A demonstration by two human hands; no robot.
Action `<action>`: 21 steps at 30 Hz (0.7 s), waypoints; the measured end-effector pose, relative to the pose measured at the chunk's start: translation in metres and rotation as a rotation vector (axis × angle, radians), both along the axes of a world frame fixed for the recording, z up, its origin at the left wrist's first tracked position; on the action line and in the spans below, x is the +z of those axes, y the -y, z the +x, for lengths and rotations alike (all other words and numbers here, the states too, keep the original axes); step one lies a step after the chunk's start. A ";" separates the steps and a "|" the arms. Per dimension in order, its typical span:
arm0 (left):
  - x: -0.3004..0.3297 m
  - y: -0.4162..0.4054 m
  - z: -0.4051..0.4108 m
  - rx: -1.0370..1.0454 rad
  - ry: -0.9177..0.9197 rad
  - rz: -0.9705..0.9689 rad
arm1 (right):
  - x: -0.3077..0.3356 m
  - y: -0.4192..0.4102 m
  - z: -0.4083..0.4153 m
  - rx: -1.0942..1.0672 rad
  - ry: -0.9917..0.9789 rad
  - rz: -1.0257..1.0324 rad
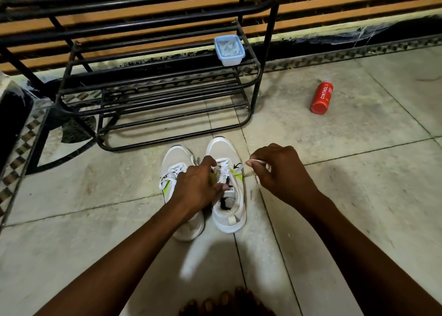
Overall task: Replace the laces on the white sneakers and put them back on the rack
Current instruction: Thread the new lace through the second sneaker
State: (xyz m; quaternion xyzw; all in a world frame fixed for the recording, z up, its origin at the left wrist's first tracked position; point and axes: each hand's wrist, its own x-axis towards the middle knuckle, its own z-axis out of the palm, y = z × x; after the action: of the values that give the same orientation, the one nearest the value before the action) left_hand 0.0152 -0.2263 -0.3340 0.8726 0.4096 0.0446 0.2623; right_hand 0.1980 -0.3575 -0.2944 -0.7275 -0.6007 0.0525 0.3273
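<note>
"CINTHOL" is read on the red bottle (pixel 322 97); a white lace (pixel 242 166) is pinched in the right grip (pixel 278 170), the right sneaker (pixel 228 196) is grasped by the left grip (pixel 199 184).

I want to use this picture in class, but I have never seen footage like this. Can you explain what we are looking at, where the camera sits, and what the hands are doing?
There is no machine here: a person wears one camera on the head, looking down at their own arms. On the tiled floor stand two white sneakers. The left hand grips the right sneaker at its tongue, while the right hand pinches the white lace and draws it sideways. The left sneaker is beside it, laced. Behind stands a black metal rack with a small blue tub on it. A red bottle lies on the floor to the right.
</note>
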 end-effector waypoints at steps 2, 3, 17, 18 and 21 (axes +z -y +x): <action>0.009 -0.001 -0.001 0.038 0.148 -0.074 | 0.003 0.001 -0.002 -0.017 -0.038 0.022; 0.013 -0.003 0.000 0.048 0.201 -0.100 | 0.004 0.001 -0.003 -0.035 -0.076 0.033; 0.133 -0.019 -0.013 0.163 0.650 -0.798 | 0.083 -0.016 -0.030 -0.073 -1.047 0.068; 0.143 -0.020 -0.016 0.140 0.668 -0.846 | 0.093 -0.017 -0.033 -0.060 -1.126 0.070; 0.170 -0.017 -0.025 0.059 0.651 -0.902 | 0.126 -0.016 -0.038 -0.017 -1.354 0.091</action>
State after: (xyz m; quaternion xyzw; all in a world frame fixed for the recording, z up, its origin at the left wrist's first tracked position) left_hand -0.0098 -0.2090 -0.1645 0.6032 0.3101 0.1397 0.7215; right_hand 0.1601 -0.3410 -0.1682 -0.5243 -0.2590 0.4687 0.6621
